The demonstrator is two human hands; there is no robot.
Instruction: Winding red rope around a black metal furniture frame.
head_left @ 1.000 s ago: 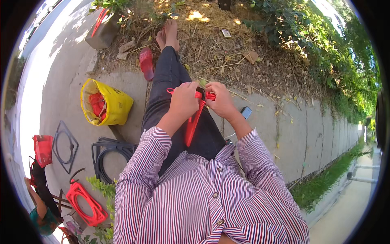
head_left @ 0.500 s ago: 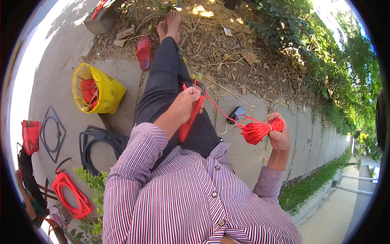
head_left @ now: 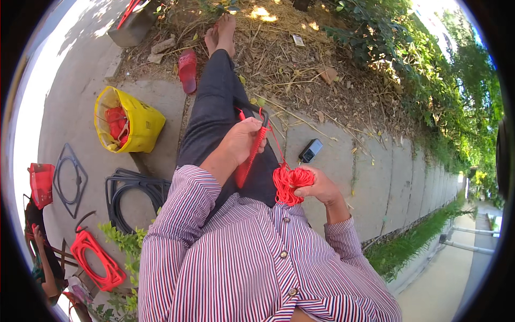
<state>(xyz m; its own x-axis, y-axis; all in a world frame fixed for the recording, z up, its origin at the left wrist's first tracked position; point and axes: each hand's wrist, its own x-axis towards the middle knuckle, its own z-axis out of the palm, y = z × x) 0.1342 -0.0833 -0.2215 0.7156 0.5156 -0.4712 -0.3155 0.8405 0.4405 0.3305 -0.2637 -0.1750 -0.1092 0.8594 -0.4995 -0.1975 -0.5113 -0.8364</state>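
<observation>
My left hand (head_left: 244, 140) grips a dark bent frame (head_left: 264, 115) above my lap. Tightly wound red cord covers one side of this frame, and the bare dark tube shows at its far end. My right hand (head_left: 320, 188) is closed around a looped bundle of red cord (head_left: 287, 181), close to my shirt front. A single red strand (head_left: 278, 142) runs from the bundle up to the frame beside my left fingers. The fingertips of the left hand are partly hidden behind the frame.
On the left stand a yellow bag (head_left: 147, 126) holding red material and a red pouch (head_left: 41, 185). Nearby lie a grey frame (head_left: 79, 161), dark frames (head_left: 129, 178) and a red frame (head_left: 111, 280). Another person's arm (head_left: 48, 268) shows lower left. A small device (head_left: 311, 151) and red slipper (head_left: 188, 70) lie on the ground.
My right hand has brought the red cord bundle left and slightly down, closer to the frame. The strand now hangs more steeply. My left hand stays nearly in place.
</observation>
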